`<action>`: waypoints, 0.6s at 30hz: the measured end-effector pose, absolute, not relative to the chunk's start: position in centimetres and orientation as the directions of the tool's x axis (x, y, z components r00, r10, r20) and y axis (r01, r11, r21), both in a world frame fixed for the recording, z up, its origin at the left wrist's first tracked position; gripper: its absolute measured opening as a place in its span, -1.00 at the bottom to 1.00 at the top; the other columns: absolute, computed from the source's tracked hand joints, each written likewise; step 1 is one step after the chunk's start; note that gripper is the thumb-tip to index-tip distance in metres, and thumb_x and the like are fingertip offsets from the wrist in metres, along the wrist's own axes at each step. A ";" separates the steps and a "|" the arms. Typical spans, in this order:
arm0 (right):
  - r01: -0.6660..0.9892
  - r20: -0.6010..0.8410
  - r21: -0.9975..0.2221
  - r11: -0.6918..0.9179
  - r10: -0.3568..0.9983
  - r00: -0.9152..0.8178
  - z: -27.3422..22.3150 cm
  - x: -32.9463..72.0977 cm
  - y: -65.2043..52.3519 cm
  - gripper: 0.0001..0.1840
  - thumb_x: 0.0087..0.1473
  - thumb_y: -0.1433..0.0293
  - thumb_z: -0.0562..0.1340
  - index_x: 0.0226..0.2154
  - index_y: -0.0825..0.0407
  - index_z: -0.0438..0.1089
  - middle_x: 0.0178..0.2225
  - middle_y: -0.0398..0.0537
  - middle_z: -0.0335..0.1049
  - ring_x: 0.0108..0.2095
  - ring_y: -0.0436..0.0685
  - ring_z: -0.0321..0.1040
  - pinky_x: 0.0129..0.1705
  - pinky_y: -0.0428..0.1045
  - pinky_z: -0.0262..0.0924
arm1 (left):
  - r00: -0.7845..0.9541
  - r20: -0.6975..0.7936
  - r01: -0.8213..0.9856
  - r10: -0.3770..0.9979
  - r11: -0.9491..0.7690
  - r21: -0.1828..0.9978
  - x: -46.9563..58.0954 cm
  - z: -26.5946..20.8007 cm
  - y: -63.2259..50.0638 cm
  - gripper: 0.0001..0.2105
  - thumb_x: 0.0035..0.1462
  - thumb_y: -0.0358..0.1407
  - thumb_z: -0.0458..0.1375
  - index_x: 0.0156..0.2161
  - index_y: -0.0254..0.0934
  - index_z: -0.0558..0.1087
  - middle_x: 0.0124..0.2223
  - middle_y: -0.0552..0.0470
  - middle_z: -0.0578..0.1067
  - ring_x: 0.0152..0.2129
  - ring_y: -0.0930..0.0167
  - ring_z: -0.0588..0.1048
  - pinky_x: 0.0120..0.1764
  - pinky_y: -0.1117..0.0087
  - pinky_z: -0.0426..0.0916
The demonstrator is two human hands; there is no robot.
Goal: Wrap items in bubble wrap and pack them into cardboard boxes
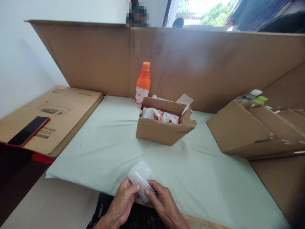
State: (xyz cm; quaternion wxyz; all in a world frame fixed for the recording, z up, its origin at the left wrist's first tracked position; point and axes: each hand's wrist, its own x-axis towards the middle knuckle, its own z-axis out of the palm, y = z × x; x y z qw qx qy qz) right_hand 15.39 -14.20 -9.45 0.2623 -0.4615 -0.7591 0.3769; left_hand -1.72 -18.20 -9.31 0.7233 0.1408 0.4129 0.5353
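A small bundle of clear bubble wrap (142,173) is held between both hands at the table's near edge. My left hand (125,197) pinches its left side, thumb on top. On its right side my right hand (163,202) grips it, with thumb and fingers closed on the film. Whatever the wrap may contain cannot be made out. Beyond the hands stands an open cardboard box (162,132), holding a white and red printed packet (160,115). An orange-capped bottle (143,84) with orange contents stands upright behind the box's left end.
A pale cloth covers the table (100,152). At left, a phone (30,130) lies on a flat carton (71,98). Cardboard boxes (247,130) with a green-capped item (260,100) stand at right. A tall cardboard screen (95,54) closes the back; people are partly visible beyond it.
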 end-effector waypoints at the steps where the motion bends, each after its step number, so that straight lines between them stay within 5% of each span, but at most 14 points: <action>1: 0.490 0.065 -0.824 0.286 0.905 -0.420 -8.8 15.5 -14.3 -0.71 0.25 0.21 0.16 -0.15 -0.01 0.52 -0.27 -0.02 0.55 -0.26 0.15 0.48 -0.19 0.00 0.38 | 0.092 -0.446 -0.678 0.890 0.384 0.627 -1.6 -8.9 -18.0 -0.54 0.01 -0.22 0.33 0.03 -0.33 0.46 -0.01 -0.19 0.56 -0.01 0.17 0.49 0.07 0.18 0.33; 6: 0.417 0.111 -0.883 0.217 0.958 -0.264 -6.6 16.3 -12.9 -0.62 0.17 0.16 0.20 -0.05 0.02 0.45 -0.19 0.03 0.46 -0.29 0.12 0.40 -0.27 -0.02 0.35 | 0.120 -0.392 -0.582 0.912 0.384 0.717 -1.9 -8.2 -17.8 -0.55 0.01 -0.15 0.32 -0.01 -0.31 0.45 -0.07 -0.13 0.57 -0.11 0.22 0.52 0.00 0.21 0.36; 10: 0.307 0.014 -0.939 0.155 0.909 -0.416 -6.2 14.8 -12.8 -0.69 0.09 0.20 0.27 -0.15 0.02 0.46 -0.26 -0.07 0.45 -0.31 0.10 0.36 -0.29 -0.05 0.30 | 0.040 -0.282 -0.162 0.959 0.285 0.945 -1.9 -8.2 -17.6 -0.65 0.13 -0.18 0.20 -0.02 -0.31 0.42 -0.15 -0.06 0.56 -0.22 0.32 0.49 -0.10 0.31 0.38; 13: 0.343 -0.008 -0.931 0.121 0.936 -0.353 -6.2 13.9 -13.0 -0.82 0.09 0.29 0.28 -0.24 0.02 0.45 -0.35 -0.13 0.46 -0.34 0.07 0.35 -0.28 -0.07 0.25 | -0.033 -0.194 0.082 0.981 0.196 0.977 -1.5 -8.5 -17.4 -0.72 0.19 -0.19 0.12 -0.05 -0.29 0.41 -0.21 -0.02 0.54 -0.29 0.35 0.48 -0.17 0.36 0.39; 18: 0.340 0.025 -0.926 0.167 0.922 -0.386 -7.0 14.9 -12.5 -0.69 0.10 0.26 0.30 -0.10 0.00 0.43 -0.29 -0.12 0.48 -0.31 0.08 0.38 -0.25 -0.08 0.30 | -0.163 -0.157 0.025 0.974 0.163 0.986 -0.6 -9.3 -15.9 -0.71 0.19 -0.10 0.13 -0.11 -0.27 0.38 -0.26 -0.02 0.54 -0.33 0.35 0.51 -0.21 0.36 0.43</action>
